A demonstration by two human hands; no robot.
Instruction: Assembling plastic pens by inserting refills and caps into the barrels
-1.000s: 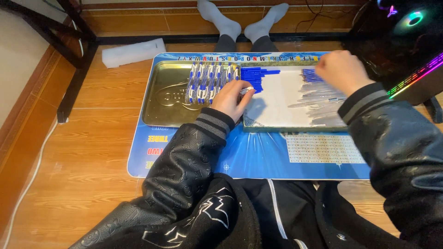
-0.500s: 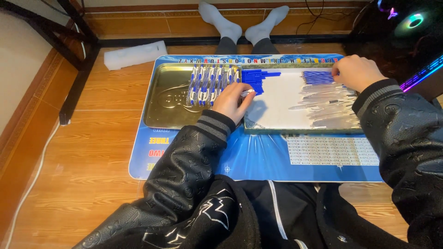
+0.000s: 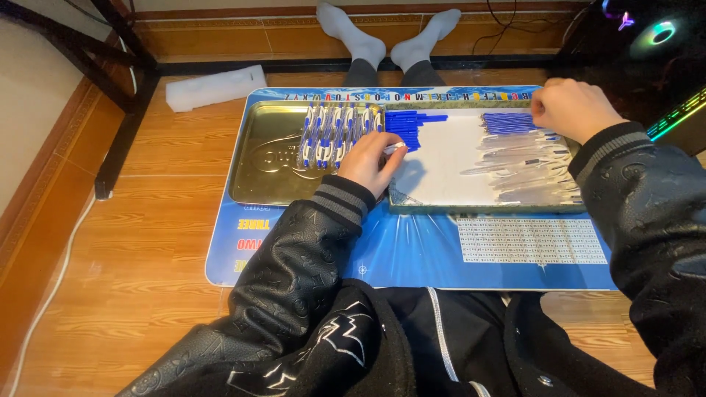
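- Our left hand (image 3: 365, 161) rests curled at the seam between the two trays, its fingers pinched on a small white piece (image 3: 395, 148) that pokes out toward the right; we cannot tell what the piece is.
- Our right hand (image 3: 572, 109) is loosely clenched over the far right corner of the white-lined tray (image 3: 441, 158), its knuckles touching the blue pen refills (image 3: 511, 122); whether it grips one we cannot tell.
- Nearest us, both black jacket sleeves cross a blue printed mat (image 3: 412, 254) that lies on the wooden floor (image 3: 132, 250).
- On the mat stand the trays, side by side and touching: a gold metal tray (image 3: 268, 158) on the left, the white-lined one on the right.
- Clear pen barrels (image 3: 526, 173) lie heaped along the right side of the white-lined tray, just before the refills.
- Blue pen caps (image 3: 408, 125) are gathered in its far left corner, close by our left fingers.
- Assembled white-and-blue pens (image 3: 334, 132) lie in rows at the far right of the gold tray.
- Beyond the mat, our feet in white socks (image 3: 386, 37) reach toward the wall, and a white foam block (image 3: 215, 87) lies on the floor to the left.
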